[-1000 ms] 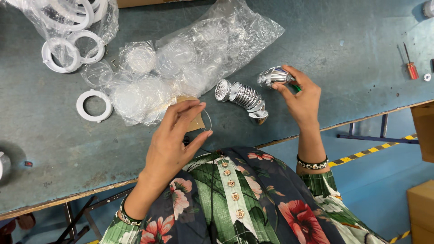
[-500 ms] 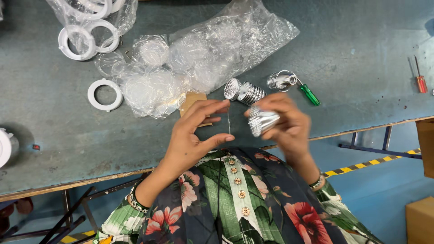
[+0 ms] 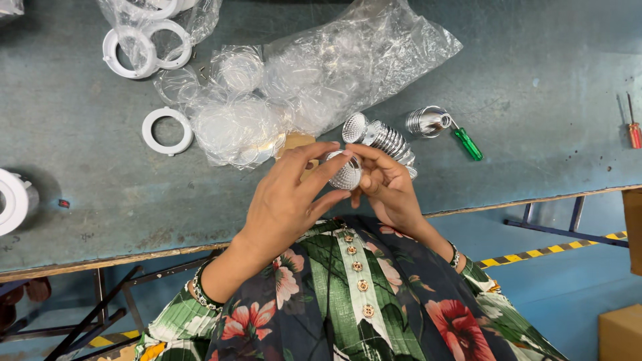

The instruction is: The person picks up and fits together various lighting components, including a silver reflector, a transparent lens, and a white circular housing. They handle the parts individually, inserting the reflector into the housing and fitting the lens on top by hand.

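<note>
Your left hand (image 3: 284, 200) and right hand (image 3: 388, 187): fingers of both clamped together on small faceted silver reflector cup (image 3: 346, 172), held between fingertips above bench edge. Stack of reflector cups (image 3: 382, 137) lies just beyond fingertips, apparently waiting. Past those: clear plastic bags (image 3: 314, 80); white rings (image 3: 167, 130). Right of fingers: silver housing (image 3: 426, 122), green screwdriver (image 3: 468, 143). Nothing blocks hands.
</note>
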